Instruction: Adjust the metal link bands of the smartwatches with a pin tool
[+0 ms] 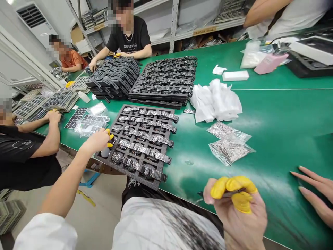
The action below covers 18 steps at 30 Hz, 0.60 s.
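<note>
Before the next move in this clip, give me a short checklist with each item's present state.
1. Left hand on the near-left edge of the black tray: ok.
2. Right hand pinching a thin dark tool in yellow-capped fingers: ok.
3. Tray fully on the green table: not ok, its near corner overhangs the edge.
4. Every tray row holds a wrapped watch: ok.
5. Another person's hand lies flat on the table close to the right hand: not ok.
6. Tool tip condition: cannot tell.
</note>
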### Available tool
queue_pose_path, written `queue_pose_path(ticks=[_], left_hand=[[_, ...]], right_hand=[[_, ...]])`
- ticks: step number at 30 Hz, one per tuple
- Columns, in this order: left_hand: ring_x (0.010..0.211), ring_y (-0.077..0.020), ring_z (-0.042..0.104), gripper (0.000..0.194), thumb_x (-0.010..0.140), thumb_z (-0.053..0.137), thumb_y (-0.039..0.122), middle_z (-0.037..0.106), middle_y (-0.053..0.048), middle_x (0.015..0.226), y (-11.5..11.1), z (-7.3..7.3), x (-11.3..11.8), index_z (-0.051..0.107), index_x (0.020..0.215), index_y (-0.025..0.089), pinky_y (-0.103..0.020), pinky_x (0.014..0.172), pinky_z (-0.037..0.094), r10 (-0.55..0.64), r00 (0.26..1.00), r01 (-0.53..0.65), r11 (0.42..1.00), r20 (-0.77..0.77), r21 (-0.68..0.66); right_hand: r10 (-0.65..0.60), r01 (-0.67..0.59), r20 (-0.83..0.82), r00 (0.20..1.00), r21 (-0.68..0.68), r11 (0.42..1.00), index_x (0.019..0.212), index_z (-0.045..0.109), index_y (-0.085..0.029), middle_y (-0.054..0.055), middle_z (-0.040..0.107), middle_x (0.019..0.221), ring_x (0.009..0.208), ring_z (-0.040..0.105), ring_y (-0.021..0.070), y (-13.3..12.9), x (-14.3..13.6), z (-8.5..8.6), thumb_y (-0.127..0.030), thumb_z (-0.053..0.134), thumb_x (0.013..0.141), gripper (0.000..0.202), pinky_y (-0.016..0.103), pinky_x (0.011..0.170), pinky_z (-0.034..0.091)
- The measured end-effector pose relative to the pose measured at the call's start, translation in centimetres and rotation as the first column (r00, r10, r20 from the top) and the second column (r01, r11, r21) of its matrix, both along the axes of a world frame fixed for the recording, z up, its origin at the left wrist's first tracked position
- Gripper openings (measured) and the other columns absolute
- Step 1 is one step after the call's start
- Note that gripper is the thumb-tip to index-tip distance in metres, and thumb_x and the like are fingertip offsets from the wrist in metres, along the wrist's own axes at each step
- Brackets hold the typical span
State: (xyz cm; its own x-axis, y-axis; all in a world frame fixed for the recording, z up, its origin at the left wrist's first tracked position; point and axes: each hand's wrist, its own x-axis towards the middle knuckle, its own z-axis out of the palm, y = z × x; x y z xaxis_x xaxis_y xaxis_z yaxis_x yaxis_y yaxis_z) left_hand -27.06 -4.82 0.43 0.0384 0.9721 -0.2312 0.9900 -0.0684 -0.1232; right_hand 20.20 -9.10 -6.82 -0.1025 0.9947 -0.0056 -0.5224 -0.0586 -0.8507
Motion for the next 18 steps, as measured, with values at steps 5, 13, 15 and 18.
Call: queue_pose_path(ticks=[5, 13, 15, 18], left_hand=[[0.113, -0.0339, 0.061, 0.010, 0.087, 0.063, 0.020, 0.067, -0.015, 0.105, -0.1, -0.5, 0.2, 0.071, 0.092, 0.016, -0.047, 0.104, 0.051, -0.034, 0.998, 0.034, 0.999, 0.054, 0.002], [0.099, -0.0269, 0.074, 0.038, 0.097, 0.064, 0.054, 0.073, -0.012, 0.113, -3.6, -1.8, 7.0, 0.053, 0.110, 0.021, -0.040, 0.083, 0.062, 0.054, 0.445, -0.442, 0.881, 0.894, 0.167], [0.089, -0.0225, 0.074, 0.034, 0.098, 0.067, 0.051, 0.073, -0.011, 0.115, -5.2, -2.6, 12.6, 0.052, 0.112, 0.022, -0.031, 0.067, 0.060, 0.071, 0.196, -0.340, 0.940, 0.978, 0.000], [0.094, -0.0193, 0.073, 0.020, 0.104, 0.061, 0.034, 0.072, -0.008, 0.117, -7.4, -3.5, 19.5, 0.058, 0.121, 0.024, -0.030, 0.077, 0.061, 0.038, 0.209, -0.130, 0.991, 0.977, -0.010]], right_hand=[[0.105, -0.113, -0.077, 0.991, -0.117, 0.987, 0.077, 0.074, -0.034, 0.007, 0.051, 0.051, 0.041, 0.044, 0.0166, 0.2, -1.5, 0.2, -0.052, 0.075, 0.086, 0.020, 0.034, 0.041, 0.027], [0.116, -0.123, -0.041, 0.992, -0.277, 0.953, 0.080, 0.073, -0.021, 0.002, 0.058, 0.055, 0.042, 0.044, 0.0130, -1.2, -3.7, -2.0, -0.061, 0.088, 0.076, 0.043, 0.025, 0.042, 0.029], [0.224, -0.221, -0.021, 0.974, -0.268, 0.938, 0.081, 0.074, -0.018, 0.002, 0.061, 0.053, 0.039, 0.043, 0.0110, -2.0, -5.1, -2.0, -0.063, 0.088, 0.077, 0.047, 0.023, 0.040, 0.027], [0.394, -0.379, 0.007, 0.919, -0.253, 0.890, 0.081, 0.075, -0.016, 0.002, 0.061, 0.050, 0.039, 0.044, 0.0105, -3.0, -6.7, -1.2, -0.063, 0.088, 0.076, 0.049, 0.022, 0.040, 0.031]])
